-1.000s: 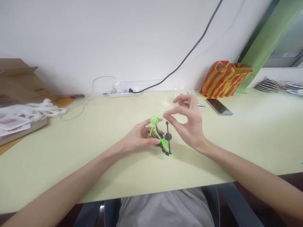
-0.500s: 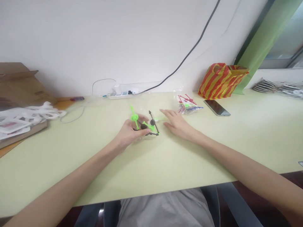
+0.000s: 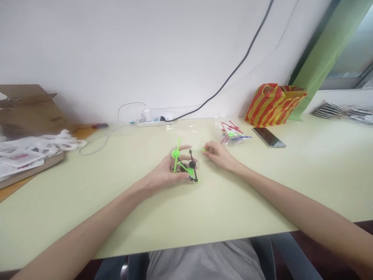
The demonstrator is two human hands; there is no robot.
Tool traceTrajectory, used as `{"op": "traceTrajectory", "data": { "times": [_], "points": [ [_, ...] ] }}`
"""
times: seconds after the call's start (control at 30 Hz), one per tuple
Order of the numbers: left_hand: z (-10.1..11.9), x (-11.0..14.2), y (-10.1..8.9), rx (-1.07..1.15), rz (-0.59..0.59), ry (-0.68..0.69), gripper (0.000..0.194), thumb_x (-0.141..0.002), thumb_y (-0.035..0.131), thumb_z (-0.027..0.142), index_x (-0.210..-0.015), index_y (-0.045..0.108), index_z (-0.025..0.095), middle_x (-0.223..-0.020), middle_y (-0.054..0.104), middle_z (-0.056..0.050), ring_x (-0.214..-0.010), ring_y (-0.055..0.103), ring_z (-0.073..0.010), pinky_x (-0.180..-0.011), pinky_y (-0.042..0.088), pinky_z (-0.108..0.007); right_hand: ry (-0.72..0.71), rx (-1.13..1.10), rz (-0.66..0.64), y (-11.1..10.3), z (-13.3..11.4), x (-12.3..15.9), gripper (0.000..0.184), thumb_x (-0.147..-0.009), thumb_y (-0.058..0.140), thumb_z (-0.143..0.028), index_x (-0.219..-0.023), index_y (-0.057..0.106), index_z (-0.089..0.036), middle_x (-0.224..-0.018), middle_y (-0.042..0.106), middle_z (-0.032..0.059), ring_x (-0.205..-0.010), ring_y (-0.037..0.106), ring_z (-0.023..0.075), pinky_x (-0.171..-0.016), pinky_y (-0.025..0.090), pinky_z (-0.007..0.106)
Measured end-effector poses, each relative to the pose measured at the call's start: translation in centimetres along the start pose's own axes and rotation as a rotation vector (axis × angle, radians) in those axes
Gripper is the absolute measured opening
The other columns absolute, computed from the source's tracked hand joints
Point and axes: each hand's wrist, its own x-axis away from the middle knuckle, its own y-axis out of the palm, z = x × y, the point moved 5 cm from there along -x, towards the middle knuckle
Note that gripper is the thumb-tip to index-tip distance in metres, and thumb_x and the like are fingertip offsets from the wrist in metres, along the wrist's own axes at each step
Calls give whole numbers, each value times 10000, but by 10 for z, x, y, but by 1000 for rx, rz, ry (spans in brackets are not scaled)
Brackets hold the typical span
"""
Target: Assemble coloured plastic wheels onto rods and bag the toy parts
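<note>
My left hand [image 3: 163, 174] is closed around a small frame of green and black plastic pieces [image 3: 192, 165], rods with round discs in the middle and arrow-shaped tips. Some fingers show behind the frame, and the thumb lies along its lower front. To the right, my right hand [image 3: 219, 154] pinches the end of a thin bright green plastic rod [image 3: 203, 149] just above the table. The rod's far end points toward the frame and is blurred. A gap separates the right fingers from the frame.
Beyond my right hand lies a clear bag of red, green and blue plastic pieces [image 3: 231, 132]. A phone [image 3: 268, 137] and a red-yellow striped bag [image 3: 275, 105] are farther right. A power strip [image 3: 154, 123] sits by the wall; a cardboard box [image 3: 32, 111] and white plastic bags [image 3: 37, 149] are left.
My right hand was spread low over the table and now pinches the green rod. My left hand, still holding the frame, has shifted right and nearer to me in the view.
</note>
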Motion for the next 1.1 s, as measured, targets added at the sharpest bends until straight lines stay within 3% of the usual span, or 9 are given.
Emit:
{"op": "traceTrajectory", "data": {
  "times": [0.13,0.3,0.47,0.63,0.73,0.87,1.0,1.1],
  "points": [
    [1,2,-1,30,65,-57,687,-928,752,437,-1512,429,273,-1425,632,-194,-1264,649,-356,-895,600,-471,51,-137,28,-4,2,-1,208,-976,579,-320,-931,698,-156,-958,708,78,-900,647,207,-812,489,331],
    [1,2,-7,28,129,-82,600,-999,548,639,-1456,536,251,-1356,691,-193,-1217,675,-349,-892,585,-466,53,-104,40,-15,-6,0,304,-1018,526,-351,-942,747,-156,-991,717,98,-932,653,222,-831,482,349],
    [0,1,-10,74,148,-83,633,-972,524,691,-1419,579,246,-1277,731,-169,-1153,696,-338,-848,583,-439,-93,113,128,-34,-19,1,371,-1064,468,-376,-983,757,-159,-1010,696,117,-971,623,244,-891,456,392],
    [-1,1,-9,115,147,-103,588,-977,532,644,-1416,578,256,-1191,750,-141,-1092,706,-329,-792,591,-426,-158,191,250,-57,-31,3,358,-1071,451,-387,-967,729,-187,-1042,691,120,-997,606,266,-915,458,433],
    [-3,0,-8,144,128,-119,591,-981,526,639,-1436,553,262,-1149,753,-133,-1045,714,-322,-782,590,-434,-140,97,403,-77,-42,9,343,-1055,481,-405,-882,707,-213,-939,679,84,-932,607,252,-884,473,424],
    [-6,1,-7,134,92,-170,625,-976,545,639,-1471,516,257,-1085,763,-136,-950,723,-286,-740,553,-370,-76,-251,567,-95,-47,14,360,-1023,526,-413,-747,663,-226,-795,656,46,-786,593,209,-786,496,376],
    [-7,1,-3,107,74,-195,650,-965,598,593,-1488,504,219,-969,768,-128,-863,727,-262,-757,538,-357,-108,-516,468,-89,-52,12,395,-997,534,-401,-655,621,-223,-718,616,43,-735,577,200,-709,501,355],
    [-7,2,-1,105,44,-200,693,-946,640,574,-1522,478,224,-939,768,-119,-820,730,-263,-721,534,-349,-97,-440,356,-82,-60,12,420,-985,530,-394,-607,585,-219,-663,593,36,-683,539,182,-665,481,337]
  ]
}}
